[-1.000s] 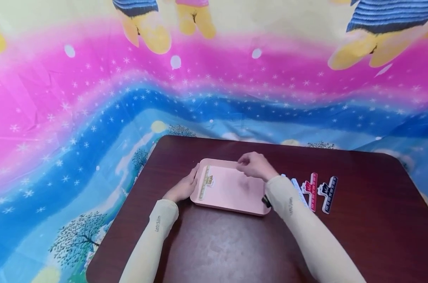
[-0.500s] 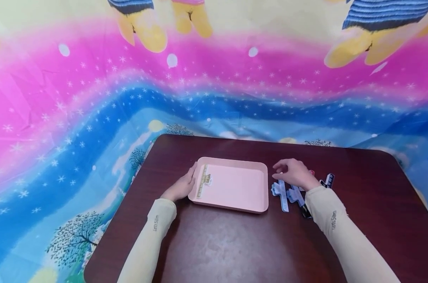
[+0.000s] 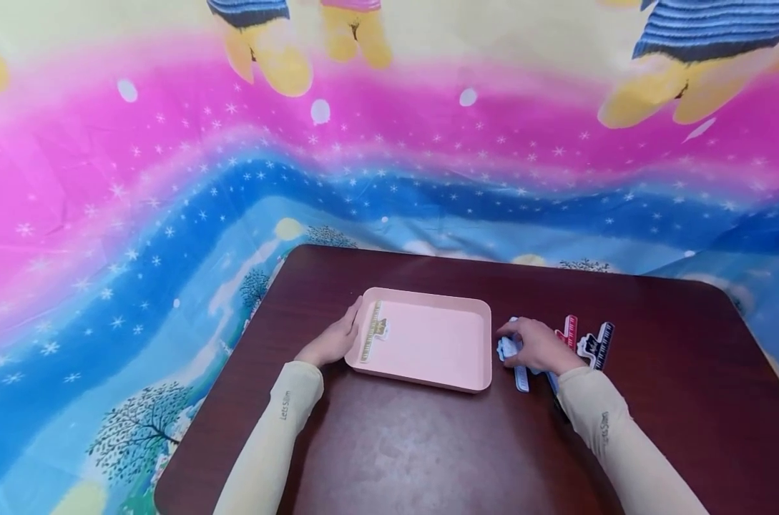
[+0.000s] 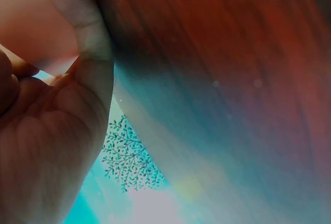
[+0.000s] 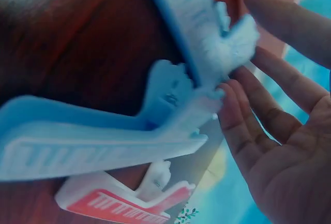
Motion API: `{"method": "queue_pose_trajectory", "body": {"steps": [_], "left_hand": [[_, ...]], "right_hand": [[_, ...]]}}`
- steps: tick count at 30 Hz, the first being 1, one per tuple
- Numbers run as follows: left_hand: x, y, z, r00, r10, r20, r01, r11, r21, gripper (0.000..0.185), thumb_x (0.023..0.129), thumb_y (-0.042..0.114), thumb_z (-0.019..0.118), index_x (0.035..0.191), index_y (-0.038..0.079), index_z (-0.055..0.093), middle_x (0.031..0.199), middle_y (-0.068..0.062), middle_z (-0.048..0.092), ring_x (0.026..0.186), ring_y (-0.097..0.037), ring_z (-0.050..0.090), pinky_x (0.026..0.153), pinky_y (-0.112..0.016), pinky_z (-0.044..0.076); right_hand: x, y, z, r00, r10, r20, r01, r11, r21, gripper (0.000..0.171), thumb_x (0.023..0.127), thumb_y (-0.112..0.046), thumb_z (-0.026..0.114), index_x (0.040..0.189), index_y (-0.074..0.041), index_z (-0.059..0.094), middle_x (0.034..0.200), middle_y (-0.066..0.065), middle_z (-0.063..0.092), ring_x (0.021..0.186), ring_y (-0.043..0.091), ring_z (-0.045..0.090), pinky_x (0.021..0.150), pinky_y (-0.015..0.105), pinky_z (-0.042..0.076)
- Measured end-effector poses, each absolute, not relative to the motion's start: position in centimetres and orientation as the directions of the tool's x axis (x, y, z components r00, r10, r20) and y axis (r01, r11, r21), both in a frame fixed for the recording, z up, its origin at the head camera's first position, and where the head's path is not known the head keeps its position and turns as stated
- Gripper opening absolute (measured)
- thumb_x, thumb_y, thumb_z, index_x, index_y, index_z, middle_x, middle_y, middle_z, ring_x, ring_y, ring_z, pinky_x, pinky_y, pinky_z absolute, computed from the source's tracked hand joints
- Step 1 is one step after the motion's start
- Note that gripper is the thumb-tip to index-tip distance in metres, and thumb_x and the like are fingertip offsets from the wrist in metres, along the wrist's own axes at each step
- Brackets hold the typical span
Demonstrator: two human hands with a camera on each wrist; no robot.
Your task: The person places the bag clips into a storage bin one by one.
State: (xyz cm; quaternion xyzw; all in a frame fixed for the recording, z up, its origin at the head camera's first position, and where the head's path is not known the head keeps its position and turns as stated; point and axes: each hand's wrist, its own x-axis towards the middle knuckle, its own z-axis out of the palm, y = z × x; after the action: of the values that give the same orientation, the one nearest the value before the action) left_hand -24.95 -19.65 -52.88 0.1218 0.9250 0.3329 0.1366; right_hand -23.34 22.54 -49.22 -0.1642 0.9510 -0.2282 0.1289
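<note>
In the head view my left hand [image 3: 330, 342] rests along the left wall of a pink tray [image 3: 428, 383], fingers fairly straight; the left wrist view shows one digit against the tray's side. A yellow keyboard-patterned clip [image 3: 371, 336] lies inside the tray at its left. Right of the tray, my right hand [image 3: 537, 343] is over a light blue clip [image 3: 521, 379]. The right wrist view has the fingertips close around this clip's handle [image 5: 240, 40], the thumb apart from it; whether the fingers touch it I cannot tell.
Beside the right hand lie a second blue clip [image 5: 93, 149], a red clip [image 3: 571, 327] and a black clip [image 3: 605, 343]. They lie on a dark brown table [image 3: 389, 450]. A colourful printed cloth [image 3: 376, 150] hangs behind the table.
My right hand has moved from above the tray to the right, then down onto the light blue clip. The left hand stays at the tray, which has not visibly moved.
</note>
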Motion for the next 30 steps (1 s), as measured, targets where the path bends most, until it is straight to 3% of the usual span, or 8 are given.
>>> {"method": "queue_pose_trajectory", "body": {"steps": [19, 27, 30], "left_hand": [[-24.9, -19.4, -53.1, -0.933, 0.32, -0.168, 0.142, 0.752, 0.644, 0.063, 0.113, 0.021, 0.031, 0.168, 0.011, 0.003, 0.174, -0.015, 0.012, 0.158, -0.033, 0.021, 0.129, -0.05, 0.02], [-24.8, -19.5, -53.0, -0.933, 0.317, -0.171, 0.138, 0.754, 0.642, 0.062, 0.113, 0.022, 0.03, 0.168, 0.012, 0.003, 0.174, -0.014, 0.01, 0.158, -0.033, 0.021, 0.129, -0.05, 0.02], [-24.8, -19.5, -52.9, -0.931, 0.318, -0.177, 0.135, 0.754, 0.642, 0.062, 0.113, 0.022, 0.031, 0.168, 0.012, 0.003, 0.175, -0.013, 0.01, 0.158, -0.032, 0.021, 0.129, -0.05, 0.02]], "right_hand": [[-23.4, 22.8, -49.5, -0.915, -0.394, -0.091, -0.321, 0.846, -0.426, 0.039, 0.081, -0.013, 0.087, 0.117, -0.004, 0.074, 0.113, 0.018, 0.07, 0.105, 0.035, 0.06, 0.097, 0.058, 0.051], [-23.4, 23.5, -48.2, -0.902, -0.425, -0.078, -0.343, 0.815, -0.467, 0.041, 0.091, -0.017, 0.08, 0.129, -0.009, 0.071, 0.103, 0.01, 0.062, 0.087, 0.023, 0.056, 0.077, 0.041, 0.053], [-23.4, 23.7, -47.6, -0.899, -0.433, -0.065, -0.351, 0.802, -0.483, 0.038, 0.092, -0.017, 0.079, 0.127, -0.009, 0.07, 0.102, 0.009, 0.061, 0.086, 0.022, 0.058, 0.076, 0.04, 0.054]]}}
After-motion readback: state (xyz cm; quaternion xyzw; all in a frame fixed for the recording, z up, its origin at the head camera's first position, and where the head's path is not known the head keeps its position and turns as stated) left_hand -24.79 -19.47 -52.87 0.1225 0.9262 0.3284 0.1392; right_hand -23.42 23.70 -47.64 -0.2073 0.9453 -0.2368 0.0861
